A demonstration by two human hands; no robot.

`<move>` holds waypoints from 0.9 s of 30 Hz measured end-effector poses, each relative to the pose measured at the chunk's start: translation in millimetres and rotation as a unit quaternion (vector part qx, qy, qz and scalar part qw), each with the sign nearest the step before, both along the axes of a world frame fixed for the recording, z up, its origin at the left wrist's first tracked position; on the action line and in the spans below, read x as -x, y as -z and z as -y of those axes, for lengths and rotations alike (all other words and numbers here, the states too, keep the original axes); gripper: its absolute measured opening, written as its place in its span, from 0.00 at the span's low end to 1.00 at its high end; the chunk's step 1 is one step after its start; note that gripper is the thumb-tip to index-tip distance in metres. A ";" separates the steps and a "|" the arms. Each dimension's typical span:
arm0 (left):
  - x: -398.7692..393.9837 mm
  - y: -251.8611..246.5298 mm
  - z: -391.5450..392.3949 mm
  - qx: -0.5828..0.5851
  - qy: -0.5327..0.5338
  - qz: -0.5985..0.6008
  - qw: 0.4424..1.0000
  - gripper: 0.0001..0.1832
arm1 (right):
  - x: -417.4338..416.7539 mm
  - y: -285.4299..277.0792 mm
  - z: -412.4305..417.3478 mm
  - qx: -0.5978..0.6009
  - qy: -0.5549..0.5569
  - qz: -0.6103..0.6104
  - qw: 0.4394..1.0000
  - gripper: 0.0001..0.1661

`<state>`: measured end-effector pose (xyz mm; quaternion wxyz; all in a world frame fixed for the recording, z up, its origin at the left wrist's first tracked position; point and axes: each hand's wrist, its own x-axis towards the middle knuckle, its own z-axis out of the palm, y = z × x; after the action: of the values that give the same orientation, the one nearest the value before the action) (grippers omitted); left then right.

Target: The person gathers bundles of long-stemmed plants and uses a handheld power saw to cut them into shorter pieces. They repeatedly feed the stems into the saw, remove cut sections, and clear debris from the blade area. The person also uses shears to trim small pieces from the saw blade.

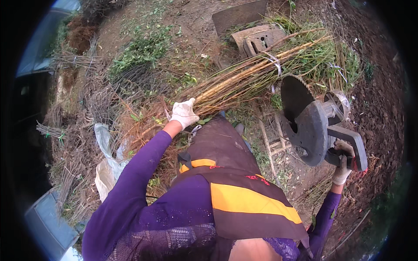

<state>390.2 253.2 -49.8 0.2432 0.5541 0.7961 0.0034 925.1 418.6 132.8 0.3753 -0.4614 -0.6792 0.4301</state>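
Observation:
My left hand (184, 113), in a white glove, grips the lower end of a long bundle of cut stems (241, 80). The stems slant up to the right, and a pale tie (276, 63) binds them near the leafy end. Reddish roots (147, 125) spread beside my left wrist. At the right, my gloved right hand (343, 163) is closed around the looped handle of a handheld circular power saw (313, 133). Its round toothed blade (295, 101) stands out from a grey guard, just right of and below the bundle; I cannot tell whether it spins.
A rusty metal box (263, 40) and a metal sheet (240, 16) lie behind the bundle. A ladder-like wooden frame (269, 146) rests near the saw. Leafy cuttings (143, 52), tied twig bundles (75, 60) and a plastic sheet (104, 140) cover the left ground. Bare soil (372, 88) lies right.

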 end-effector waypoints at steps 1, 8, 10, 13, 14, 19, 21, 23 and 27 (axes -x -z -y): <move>0.8 -3.1 -3.1 0.014 0.001 0.000 1.000 0.27 | -5.1 3.1 6.1 -0.034 0.004 0.032 0.999 0.26; 1.8 -8.6 -16.4 0.056 0.015 0.018 0.998 0.28 | -37.2 16.4 27.3 0.018 0.049 -0.036 0.998 0.16; 10.0 2.6 -5.0 0.069 0.005 0.010 0.998 0.31 | -36.5 23.4 36.7 0.021 0.085 -0.006 0.996 0.18; 7.3 -10.2 -18.3 0.071 0.014 0.012 0.997 0.27 | -53.7 31.1 45.5 0.042 0.170 0.025 0.984 0.19; 8.9 -9.3 -16.3 0.045 0.018 0.009 0.999 0.28 | -59.7 31.7 45.3 0.057 0.190 0.027 0.980 0.19; 9.7 -3.4 -22.8 0.055 0.031 -0.013 0.998 0.32 | -5.2 -2.3 13.1 0.040 0.094 0.038 0.994 0.20; 8.4 -6.9 -24.5 0.051 0.036 -0.032 0.998 0.27 | 19.2 -14.7 -6.3 0.024 0.046 0.045 0.998 0.18; 8.6 -2.3 -24.5 0.040 0.040 -0.030 0.998 0.25 | 37.0 -22.5 -20.6 0.034 0.030 0.038 0.998 0.16; 9.0 6.2 -17.6 0.016 0.037 -0.032 0.999 0.21 | 70.1 -26.0 -54.4 0.068 0.008 -0.015 0.998 0.06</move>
<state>381.3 270.7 -56.0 0.2266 0.5795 0.7820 -0.0358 855.0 473.0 158.8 0.3569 -0.4848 -0.6387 0.4792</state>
